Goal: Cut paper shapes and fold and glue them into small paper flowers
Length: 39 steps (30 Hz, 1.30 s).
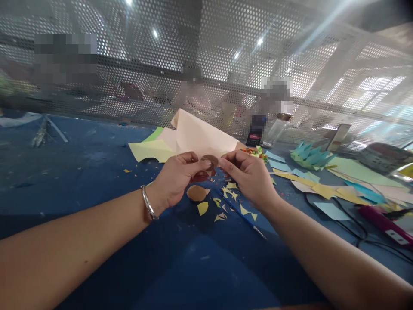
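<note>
1. Brown paper, a small round disc [211,160], sits right between the two hands, just above the blue table [97,163], and in front of a large pale peach sheet [203,135] that stands tilted behind it.
2. The left hand [176,178] pinches the disc from its left side: the thumb lies across the front, its tip touching the disc's edge, and the fingers curl narrow behind. A silver bangle [148,204] rings that wrist.
3. The right hand [248,176] comes in from the other side, fingertips [224,162] bunched close and meeting the disc's right edge. Both hands are closed on it in a tight pinch.
4. A dark red piece [200,176] peeks out under the left thumb, touching the hand; whether it is held I cannot tell.
5. Down on the table, just below the left hand, lies a second brown disc [196,193], flat and untouched.
6. Yellow paper scraps [226,202] are scattered beside it, under and between the wrists.
7. A thin blue pencil [240,213] lies slanted through those scraps, below the right hand.
8. Off to the right: teal folded paper [308,156], loose yellow and blue sheets [322,187], and a magenta tool [383,221] with a black cord [348,217].
9. A perforated metal screen [206,64] rises behind the table.
</note>
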### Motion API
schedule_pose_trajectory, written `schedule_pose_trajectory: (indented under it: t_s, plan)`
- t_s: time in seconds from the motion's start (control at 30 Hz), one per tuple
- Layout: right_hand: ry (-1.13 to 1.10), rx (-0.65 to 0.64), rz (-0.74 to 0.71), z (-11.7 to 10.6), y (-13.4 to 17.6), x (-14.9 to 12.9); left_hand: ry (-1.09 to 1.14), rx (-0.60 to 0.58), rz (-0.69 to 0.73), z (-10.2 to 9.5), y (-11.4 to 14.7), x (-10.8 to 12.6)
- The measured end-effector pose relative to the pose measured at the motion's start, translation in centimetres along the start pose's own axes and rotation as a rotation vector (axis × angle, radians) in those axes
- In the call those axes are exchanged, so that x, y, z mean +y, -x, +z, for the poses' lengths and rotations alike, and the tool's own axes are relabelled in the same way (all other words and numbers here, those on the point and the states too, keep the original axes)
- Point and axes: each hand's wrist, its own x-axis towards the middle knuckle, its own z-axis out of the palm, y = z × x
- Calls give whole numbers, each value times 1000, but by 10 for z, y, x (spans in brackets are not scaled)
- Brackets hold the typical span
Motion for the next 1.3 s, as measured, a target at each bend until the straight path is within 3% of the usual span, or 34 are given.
schedule_pose_trajectory:
  t_s: [0.17, 0.4, 0.6, 0.8, 0.97, 1.3]
  plan:
    - [387, -32, -71, -25, -4, 4, -65, 133, 32, -11, -11, -1]
    - [889, -509, 187, -72, 15, 15, -99, 178, 38, -17, -17, -5]
    - [1155, -513, 115, -70, 28, 15, -94, 160, 68, -14, -15, -4]
    - [1208, -533, 51, -64, 29, 15, -57, 158, 45, -10, -13, -3]
    - [1056, -449, 43, -65, 26, 14, -15, 161, 15, -8, -10, -2]
    - [-12, -335, 337, -48, 27, 1, 76, 108, -40, 4, -4, -5]
